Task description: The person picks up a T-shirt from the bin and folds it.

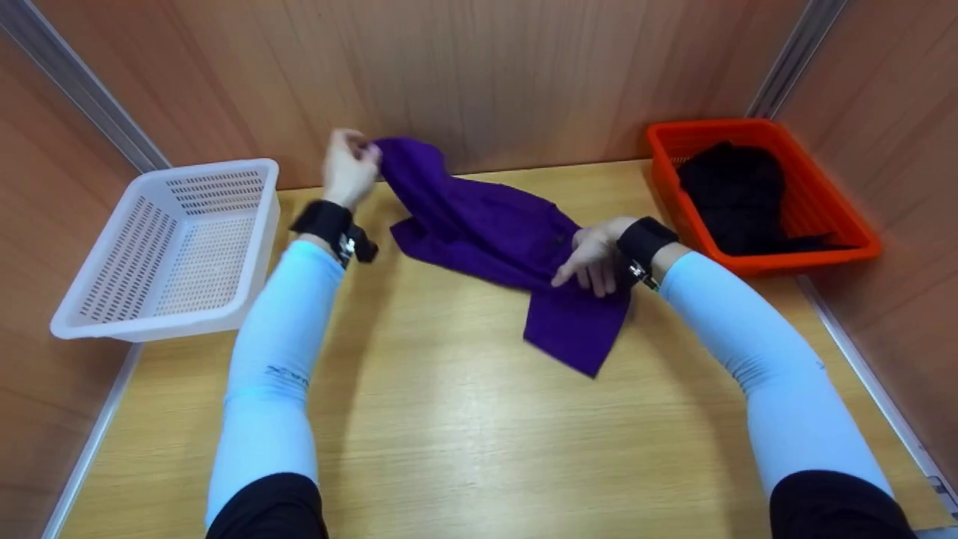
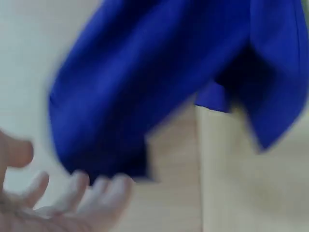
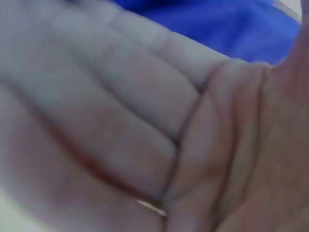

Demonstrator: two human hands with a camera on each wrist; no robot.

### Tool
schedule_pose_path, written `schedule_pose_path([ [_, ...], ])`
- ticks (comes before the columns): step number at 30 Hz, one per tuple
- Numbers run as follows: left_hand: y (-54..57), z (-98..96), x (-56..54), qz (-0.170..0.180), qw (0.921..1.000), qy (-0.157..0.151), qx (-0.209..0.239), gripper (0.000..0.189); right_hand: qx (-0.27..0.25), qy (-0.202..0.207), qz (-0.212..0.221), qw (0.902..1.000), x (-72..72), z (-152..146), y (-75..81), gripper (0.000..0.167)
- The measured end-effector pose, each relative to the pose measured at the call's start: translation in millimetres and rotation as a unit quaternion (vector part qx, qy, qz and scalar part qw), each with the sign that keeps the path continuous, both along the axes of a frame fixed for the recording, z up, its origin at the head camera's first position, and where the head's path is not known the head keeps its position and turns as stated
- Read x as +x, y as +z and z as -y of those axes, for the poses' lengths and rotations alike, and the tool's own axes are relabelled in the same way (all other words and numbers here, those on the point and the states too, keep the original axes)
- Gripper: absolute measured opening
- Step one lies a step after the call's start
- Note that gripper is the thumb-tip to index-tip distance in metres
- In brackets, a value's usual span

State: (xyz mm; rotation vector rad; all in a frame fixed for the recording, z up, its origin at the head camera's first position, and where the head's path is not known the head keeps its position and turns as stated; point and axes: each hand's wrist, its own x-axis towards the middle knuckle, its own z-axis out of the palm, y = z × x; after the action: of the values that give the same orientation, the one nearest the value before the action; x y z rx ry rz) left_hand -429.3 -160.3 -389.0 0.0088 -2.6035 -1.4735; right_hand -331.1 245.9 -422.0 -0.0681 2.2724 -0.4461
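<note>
A purple garment (image 1: 486, 224), bluer in the wrist views, stretches crumpled between my two hands, with a short sleeve-like part lying flat at its near right end. Its far left end is raised off the table beside my left hand (image 1: 350, 171). In the left wrist view, that hand's thumb stands apart from its fingers (image 2: 108, 198), whose tips are at the blurred cloth (image 2: 125, 96). My right hand (image 1: 599, 251) rests over the garment's right part, fingers pointing down onto it. The right wrist view shows these fingers (image 3: 125, 87) fairly straight, with cloth behind.
A white perforated basket (image 1: 258, 247) stands at the left. At the right, an orange basket (image 1: 831, 202) holds black cloth (image 1: 733, 195). Wood-grain panels (image 1: 524, 82) enclose the table (image 1: 464, 434) at the back and both sides.
</note>
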Motion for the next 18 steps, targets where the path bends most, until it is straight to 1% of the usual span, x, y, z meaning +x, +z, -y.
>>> schedule_pose_path([
  [1, -13.3, -5.4, -1.1, -0.004, 0.9987, -0.029, -0.041, 0.027, -0.012, 0.013, -0.037, 0.9992, -2.8, -2, -4.7, 0.062],
  [2, -42.6, -5.7, -17.9, -0.009, 0.9950, -0.063, -0.077, 0.027, -0.024, 0.024, -0.092, 0.9952, -5.7, -5, -10.3, 0.052],
  [3, -69.8, -8.2, -31.0, -0.003, 0.9893, -0.092, -0.113, 0.024, -0.037, 0.028, -0.150, 0.9875, -8.3, -7, -15.9, 0.044],
  [5, -120.4, -12.7, -53.9, 0.005, 0.9733, -0.144, -0.179, 0.019, -0.056, 0.045, -0.260, 0.9629, -12.9, -9, -28.4, 0.030],
  [6, -142.1, -14.6, -63.1, 0.010, 0.9639, -0.167, -0.207, 0.018, -0.055, 0.057, -0.301, 0.9504, -14.9, -9, -34.5, 0.025],
  [7, -161.2, -16.9, -68.9, 0.007, 0.9556, -0.184, -0.230, 0.019, -0.046, 0.073, -0.327, 0.9412, -16.0, -9, -39.5, 0.027],
  [8, -180.3, -18.4, -74.8, 0.000, 0.9488, -0.187, -0.255, 0.024, -0.039, 0.089, -0.335, 0.9373, -16.8, -7, -44.1, 0.035],
  [9, -170.0, -26.3, -54.9, 0.006, 0.9421, -0.184, -0.280, 0.032, -0.027, 0.104, -0.331, 0.9376, -17.8, -5, -48.6, 0.044],
  [10, -159.6, -30.6, -37.0, 0.004, 0.9374, -0.185, -0.295, 0.040, -0.009, 0.119, -0.325, 0.9382, -17.7, -3, -51.4, 0.053],
  [11, -148.9, -34.0, -22.2, 0.005, 0.9325, -0.185, -0.310, 0.048, 0.015, 0.127, -0.313, 0.9410, -17.6, 0, -52.9, 0.060],
  [13, -124.8, -40.0, 6.2, 0.011, 0.9241, -0.176, -0.339, 0.068, 0.081, 0.138, -0.297, 0.9414, -16.0, 5, -53.0, 0.068],
  [15, -99.9, -44.0, 31.9, 0.025, 0.9125, -0.173, -0.370, 0.086, 0.140, 0.135, -0.294, 0.9357, -12.5, 7, -50.2, 0.069],
  [16, -98.8, -43.5, 35.4, 0.025, 0.9050, -0.174, -0.387, 0.092, 0.167, 0.131, -0.292, 0.9327, -9.6, 8, -47.2, 0.068],
  [18, -97.8, -42.1, 40.7, 0.036, 0.8873, -0.181, -0.423, 0.102, 0.210, 0.119, -0.290, 0.9260, -4.2, 5, -43.1, 0.065],
])
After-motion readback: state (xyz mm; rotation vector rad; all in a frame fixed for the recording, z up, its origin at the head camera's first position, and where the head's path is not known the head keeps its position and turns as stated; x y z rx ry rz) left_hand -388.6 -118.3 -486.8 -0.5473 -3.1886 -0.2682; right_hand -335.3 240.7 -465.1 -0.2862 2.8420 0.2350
